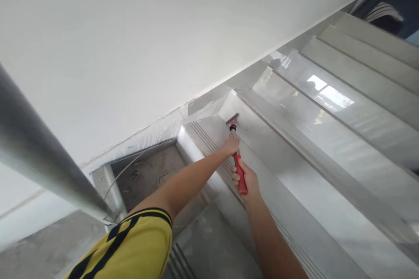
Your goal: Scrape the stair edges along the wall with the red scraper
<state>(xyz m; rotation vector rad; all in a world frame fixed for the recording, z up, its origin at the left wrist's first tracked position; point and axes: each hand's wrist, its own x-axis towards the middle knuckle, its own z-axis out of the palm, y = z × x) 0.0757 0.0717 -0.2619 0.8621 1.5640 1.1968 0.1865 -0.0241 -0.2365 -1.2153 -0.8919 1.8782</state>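
A long scraper [242, 183] with a red grip, a metal shaft and a dark wide blade is in both of my hands. My left hand [231, 145] is closed around the shaft just below the head. Lower down, my right hand [250, 179] wraps the red grip. The blade [232, 118] lies at the inner corner of a pale stone stair tread [218, 125], close to the riser [262, 133] and the wall. Whether it presses on the tread or the riser I cannot tell.
Glossy steps [327, 91] climb to the upper right along a white wall [137, 52]. A thick grey pole [46, 152] slants across the left. Below it, a recess with a rough floor [147, 174] and a thin cable [126, 169] lies beside the stair. Something dark stands at the top right.
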